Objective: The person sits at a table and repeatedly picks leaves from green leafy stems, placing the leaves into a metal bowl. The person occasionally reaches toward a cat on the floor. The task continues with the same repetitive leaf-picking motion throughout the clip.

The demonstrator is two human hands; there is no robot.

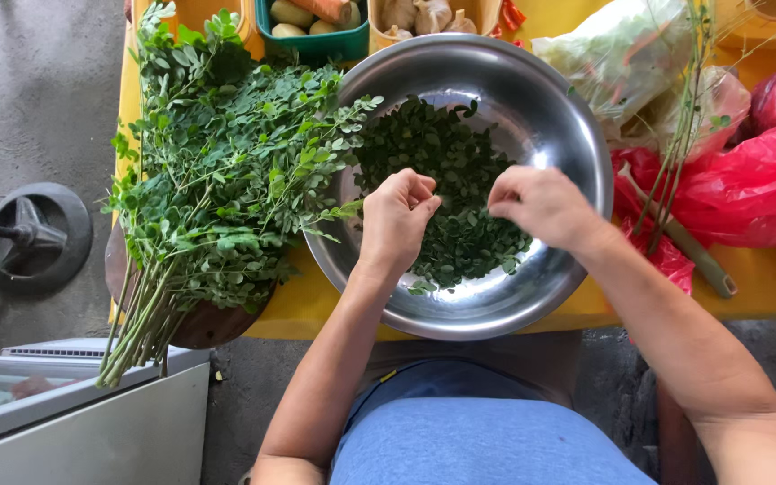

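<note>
A large steel bowl (559,117) sits on a yellow table, half filled with small loose green leaves (446,171). My left hand (395,218) hovers over the leaves with fingers pinched together on a thin sprig. My right hand (542,205) is just to its right, also pinched; what it grips is too small to see. A big bunch of leafy green stalks (217,171) lies left of the bowl, its tips overlapping the rim.
The yellow table (765,287) holds red plastic bags (756,180), a clear bag of vegetables (621,49), bare stems (675,171), a green tray (316,40) of produce and a garlic tub (424,16). A white box (74,422) and a fan base (33,235) stand at left.
</note>
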